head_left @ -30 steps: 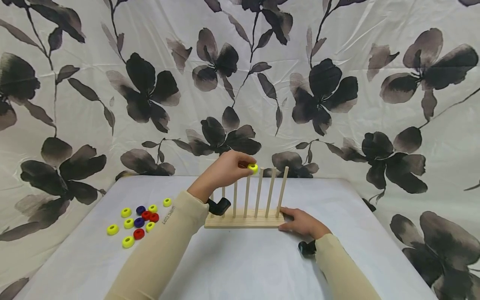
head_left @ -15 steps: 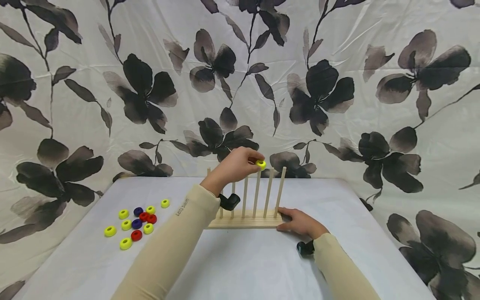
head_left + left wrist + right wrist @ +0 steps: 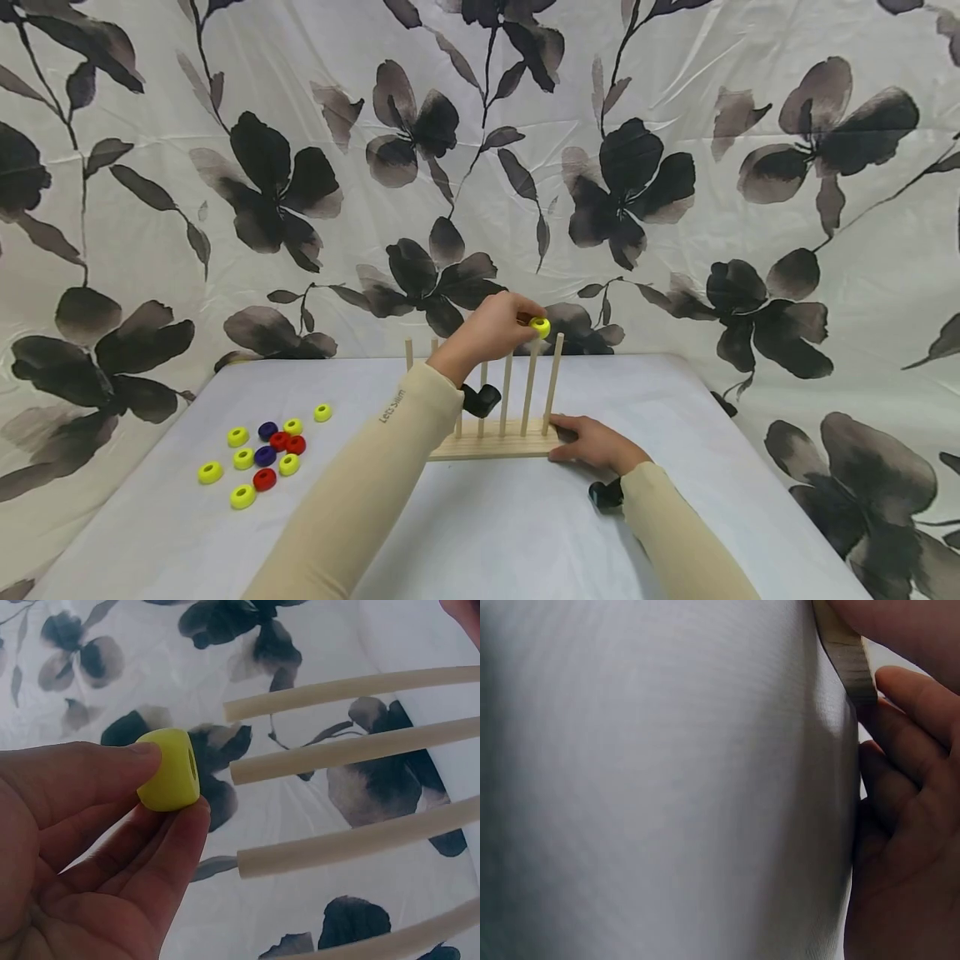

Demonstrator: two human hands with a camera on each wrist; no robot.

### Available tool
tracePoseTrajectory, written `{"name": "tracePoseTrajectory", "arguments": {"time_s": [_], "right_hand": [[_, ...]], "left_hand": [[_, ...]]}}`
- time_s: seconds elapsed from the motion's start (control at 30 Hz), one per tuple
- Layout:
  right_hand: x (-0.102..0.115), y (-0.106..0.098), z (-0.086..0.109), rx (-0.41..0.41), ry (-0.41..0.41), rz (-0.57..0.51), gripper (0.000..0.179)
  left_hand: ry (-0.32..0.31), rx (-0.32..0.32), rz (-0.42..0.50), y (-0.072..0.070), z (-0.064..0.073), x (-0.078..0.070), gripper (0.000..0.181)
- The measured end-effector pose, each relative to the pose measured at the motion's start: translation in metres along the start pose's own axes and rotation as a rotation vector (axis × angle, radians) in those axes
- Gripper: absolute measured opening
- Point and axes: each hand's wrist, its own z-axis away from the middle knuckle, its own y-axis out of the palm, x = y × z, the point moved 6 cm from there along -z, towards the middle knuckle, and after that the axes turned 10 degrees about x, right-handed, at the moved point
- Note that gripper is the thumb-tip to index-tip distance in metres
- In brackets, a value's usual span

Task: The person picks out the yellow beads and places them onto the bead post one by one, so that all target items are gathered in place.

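Observation:
My left hand pinches a yellow ring between thumb and fingertips. In the head view the ring appears at the top of the second peg from the right. The left wrist view shows the ring apart from the tips of the pegs, its hole facing them. Several upright pegs stand on a wooden base, some hidden behind the left arm. My right hand grips the base's right end, thumb in front and fingers behind; the right wrist view shows the base's corner between them.
Loose yellow rings, red rings and dark blue rings lie on the white-covered table at the left. A floral cloth hangs behind the table's far edge.
My left hand has moved right along the peg tops, carrying the yellow ring from around the middle pegs towards the right end. The right hand keeps its grip on the base.

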Motion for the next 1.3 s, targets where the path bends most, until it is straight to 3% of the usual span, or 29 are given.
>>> {"name": "tracePoseTrajectory", "arguments": {"time_s": [0.43, 1.3], "right_hand": [[0.000, 0.000, 0.000, 0.002, 0.001, 0.003, 0.075], [0.002, 0.001, 0.002, -0.010, 0.003, 0.002, 0.074]], "left_hand": [[0.004, -0.007, 0.046, 0.013, -0.015, -0.004, 0.034], [0.034, 0.022, -0.058, 0.026, -0.028, -0.011, 0.031]]}}
